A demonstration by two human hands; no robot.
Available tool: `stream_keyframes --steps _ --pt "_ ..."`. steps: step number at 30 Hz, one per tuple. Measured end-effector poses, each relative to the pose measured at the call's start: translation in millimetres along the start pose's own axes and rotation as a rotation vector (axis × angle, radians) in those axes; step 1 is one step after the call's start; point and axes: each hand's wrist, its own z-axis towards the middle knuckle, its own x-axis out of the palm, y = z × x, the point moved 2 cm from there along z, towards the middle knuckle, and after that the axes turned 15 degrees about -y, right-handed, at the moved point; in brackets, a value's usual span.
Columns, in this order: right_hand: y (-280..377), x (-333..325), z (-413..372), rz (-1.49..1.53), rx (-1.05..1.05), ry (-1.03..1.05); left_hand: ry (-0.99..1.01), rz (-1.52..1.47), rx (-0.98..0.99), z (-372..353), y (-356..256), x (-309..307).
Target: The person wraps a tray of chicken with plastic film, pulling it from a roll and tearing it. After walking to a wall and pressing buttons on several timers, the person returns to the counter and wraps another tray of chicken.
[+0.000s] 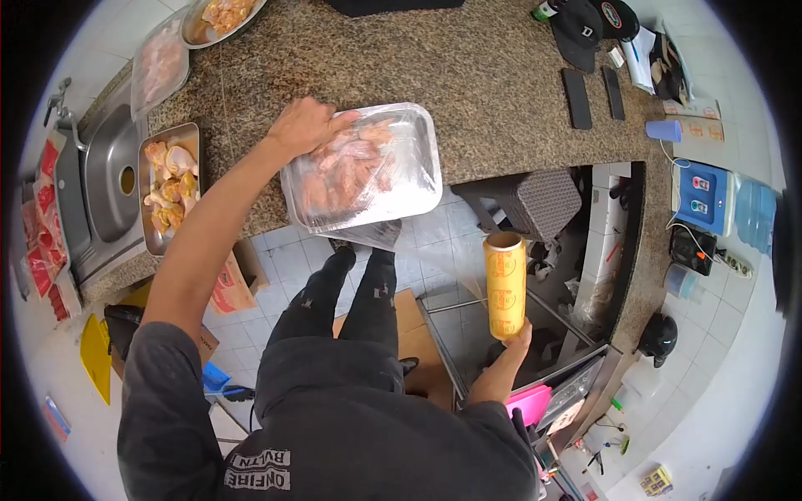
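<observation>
A metal tray (424, 159) of raw chicken pieces (347, 175) lies on the counter's front edge under clear plastic wrap (397, 204). At the tray's far left corner, my left hand (305, 129) grips the rim over the film, its fingertips partly hidden. My right hand (514, 338) holds the lower end of a large yellow-labelled plastic wrap roll (505, 284), off the counter's edge. From this roll a thin sheet of film stretches up to the tray's near side.
Left on the granite counter (493, 75) are a tray of chicken drumsticks (171, 188), a wrapped tray (160, 67), a metal bowl (196, 33) and a sink (117, 159). Phones (576, 98) and caps (576, 33) lie right. A woven stool (539, 204) stands below.
</observation>
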Motion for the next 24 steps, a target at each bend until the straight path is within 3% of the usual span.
stream_keyframes --steps 2,5,10,13,15,17,19,21,23,24 --pt "16 0 -2 0.032 0.013 0.153 -0.014 -0.037 -0.008 -1 -2 1" --pt "66 -12 8 0.027 -0.071 0.127 -0.079 -0.065 0.103 -4 1 3" --pt "146 -19 -28 0.012 -0.259 0.105 -0.029 -0.054 -0.054 -15 -1 -5" --pt "229 -57 -56 -0.077 -0.383 0.053 -0.035 -0.146 -0.152 -18 4 0" --pt "285 -69 -108 -0.148 -0.457 0.045 -0.079 -0.101 -0.112 -19 16 10" --pt "355 -115 -133 -0.258 -0.678 -0.161 -0.132 -0.082 -0.101 -17 10 9" --pt "398 -111 -222 -0.443 -0.882 -0.171 -0.099 -0.039 -0.098 -16 6 -3" --pt "442 -132 -288 -0.697 -0.919 -0.185 -0.031 -0.015 -0.066 -18 -5 -1" --pt "496 -195 -300 -0.746 -1.237 -0.636 -0.12 -0.09 -0.166 -17 2 4" --pt "509 -209 -306 -0.74 -1.243 -0.63 -0.125 -0.05 -0.154 -16 9 11"
